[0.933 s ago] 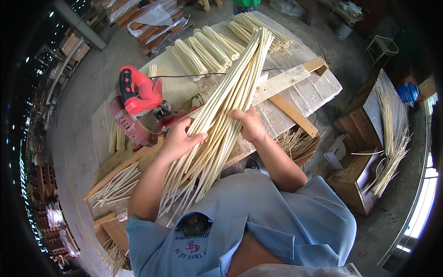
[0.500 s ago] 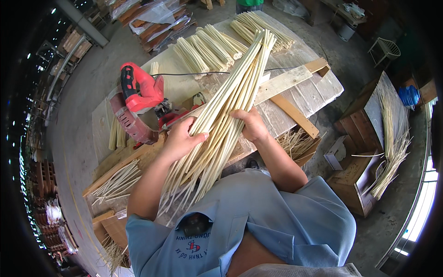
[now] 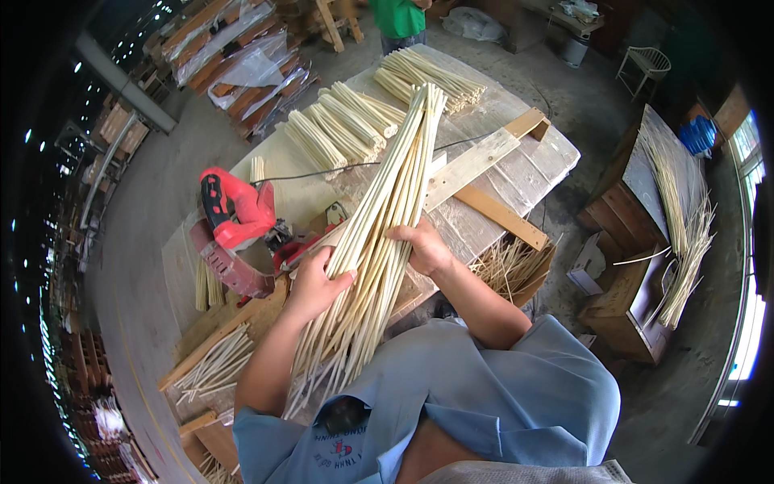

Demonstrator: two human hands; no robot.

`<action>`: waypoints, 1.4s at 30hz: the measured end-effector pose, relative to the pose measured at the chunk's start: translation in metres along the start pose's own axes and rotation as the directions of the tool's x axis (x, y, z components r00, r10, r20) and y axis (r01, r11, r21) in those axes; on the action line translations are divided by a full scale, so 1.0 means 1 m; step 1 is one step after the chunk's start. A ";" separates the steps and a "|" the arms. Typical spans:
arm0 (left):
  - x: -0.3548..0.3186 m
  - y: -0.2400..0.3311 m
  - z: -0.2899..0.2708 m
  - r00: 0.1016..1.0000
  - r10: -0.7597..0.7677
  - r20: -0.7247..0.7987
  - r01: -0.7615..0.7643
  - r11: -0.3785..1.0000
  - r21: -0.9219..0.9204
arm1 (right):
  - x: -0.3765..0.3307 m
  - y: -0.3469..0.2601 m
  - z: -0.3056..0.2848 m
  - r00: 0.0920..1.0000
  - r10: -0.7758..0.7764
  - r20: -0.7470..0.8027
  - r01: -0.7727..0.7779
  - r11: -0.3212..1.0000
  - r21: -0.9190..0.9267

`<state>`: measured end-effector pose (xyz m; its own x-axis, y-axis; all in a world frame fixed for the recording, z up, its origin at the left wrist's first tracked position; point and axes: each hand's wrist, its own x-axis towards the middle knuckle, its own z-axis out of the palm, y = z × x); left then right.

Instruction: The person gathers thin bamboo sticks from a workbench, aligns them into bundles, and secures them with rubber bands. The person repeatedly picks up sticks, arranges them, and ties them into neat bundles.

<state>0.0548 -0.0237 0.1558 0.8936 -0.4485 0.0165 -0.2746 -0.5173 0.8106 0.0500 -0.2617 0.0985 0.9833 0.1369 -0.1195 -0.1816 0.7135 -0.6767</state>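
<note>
A person in a light blue short-sleeved shirt (image 3: 500,403), seen from above, stands at a large pale wooden worktable (image 3: 524,173) and holds a long bundle of thin, pale yellow cane sticks (image 3: 379,234) with both hands. The bundle runs from near the person's chest, where its ends fan out loosely, up and away across the tabletop to its far end among other sticks. The left hand (image 3: 314,282) cups the bundle's left side, fingers curled around the outer sticks and thumb on top. The right hand (image 3: 423,246) grips the bundle's right side, its fingers wrapped over the sticks.

Just left of the bundle sits a red and black powered chop saw (image 3: 238,230) with its black cable trailing across the table. Beyond it, several shorter bunches of pale cut sticks (image 3: 347,125) lie side by side on the tabletop. A bare wooden batten frame (image 3: 484,173) lies on the table to the right of the bundle.

Below the table's right edge, an open wooden crate (image 3: 516,270) holds a loose tangle of short stick offcuts. At lower left, a shallow wooden tray (image 3: 214,367) holds more short pale sticks. To the far right, a brown wooden bench (image 3: 637,306) bears long loose canes, which hang over its edge.
</note>
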 end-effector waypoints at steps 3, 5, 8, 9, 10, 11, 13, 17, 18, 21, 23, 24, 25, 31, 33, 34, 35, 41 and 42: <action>-0.001 -0.011 0.003 0.995 -0.048 0.087 0.056 0.994 -0.096 | -0.003 -0.001 0.000 0.996 0.008 0.086 -0.014 0.998 0.069; 0.000 -0.012 -0.002 0.938 -0.210 0.276 0.247 0.963 -0.106 | -0.005 0.001 0.003 0.996 0.027 0.087 -0.033 0.997 0.071; -0.001 -0.027 0.008 0.822 -0.278 0.497 0.446 0.857 -0.257 | -0.008 0.009 0.009 0.995 0.059 0.076 -0.068 0.990 0.127; 0.000 -0.028 0.013 0.770 -0.298 0.564 0.519 0.806 -0.283 | -0.009 0.016 0.006 0.995 0.066 0.080 -0.078 0.984 0.158; 0.000 -0.029 0.017 0.713 -0.310 0.629 0.591 0.748 -0.301 | -0.009 0.022 0.004 0.994 0.073 0.086 -0.089 0.978 0.190; -0.002 -0.039 0.022 0.693 -0.268 0.669 0.608 0.716 -0.343 | -0.006 0.031 0.000 0.988 0.033 0.150 -0.062 0.980 0.191; -0.010 -0.053 0.028 0.687 -0.223 0.691 0.625 0.667 -0.406 | -0.011 0.038 0.005 0.992 0.001 0.128 -0.024 0.985 0.173; -0.013 -0.052 0.032 0.714 -0.124 0.689 0.547 0.714 -0.437 | -0.016 0.043 0.000 0.989 0.049 0.137 -0.083 0.963 0.256; -0.010 -0.039 0.034 0.709 -0.107 0.697 0.555 0.693 -0.459 | -0.018 0.040 -0.003 0.990 0.036 0.138 -0.074 0.957 0.280; -0.014 -0.026 0.043 0.720 -0.049 0.692 0.565 0.621 -0.543 | -0.022 0.033 -0.007 0.979 0.030 0.200 -0.089 0.953 0.291; -0.018 -0.033 0.048 0.720 -0.055 0.691 0.584 0.585 -0.562 | -0.026 0.034 -0.005 0.976 0.045 0.213 -0.105 0.954 0.279; -0.019 -0.034 0.049 0.719 -0.058 0.693 0.595 0.567 -0.569 | -0.027 0.032 -0.005 0.975 0.051 0.216 -0.111 0.955 0.274; -0.023 -0.035 0.052 0.756 -0.061 0.651 0.552 0.594 -0.585 | -0.027 0.029 -0.007 0.941 0.022 0.337 -0.121 0.954 0.276; -0.024 -0.027 0.056 0.768 0.009 0.640 0.445 0.712 -0.544 | 0.020 -0.072 -0.021 0.790 -0.335 0.514 0.095 0.895 0.437; -0.023 -0.019 0.059 0.761 0.014 0.648 0.450 0.709 -0.543 | 0.036 -0.105 -0.014 0.738 -0.421 0.528 0.172 0.873 0.456; -0.020 -0.014 0.062 0.755 0.012 0.656 0.454 0.712 -0.536 | 0.045 -0.116 -0.010 0.684 -0.452 0.572 0.200 0.871 0.449; -0.020 -0.013 0.062 0.756 0.003 0.654 0.457 0.712 -0.533 | 0.054 -0.118 -0.007 0.625 -0.472 0.622 0.216 0.870 0.443; -0.034 -0.017 0.051 0.803 0.029 0.596 0.408 0.702 -0.584 | 0.008 -0.004 0.019 0.735 -0.285 0.615 0.100 0.943 0.319; -0.034 -0.017 0.050 0.809 0.038 0.586 0.396 0.703 -0.591 | -0.004 0.008 0.020 0.772 -0.233 0.591 0.057 0.952 0.301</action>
<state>0.0117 -0.0363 0.1127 0.5045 -0.8098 -0.2995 0.3706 -0.1101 0.9222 0.0440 -0.2425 0.1081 0.7971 0.3458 0.4950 -0.1191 0.8937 -0.4326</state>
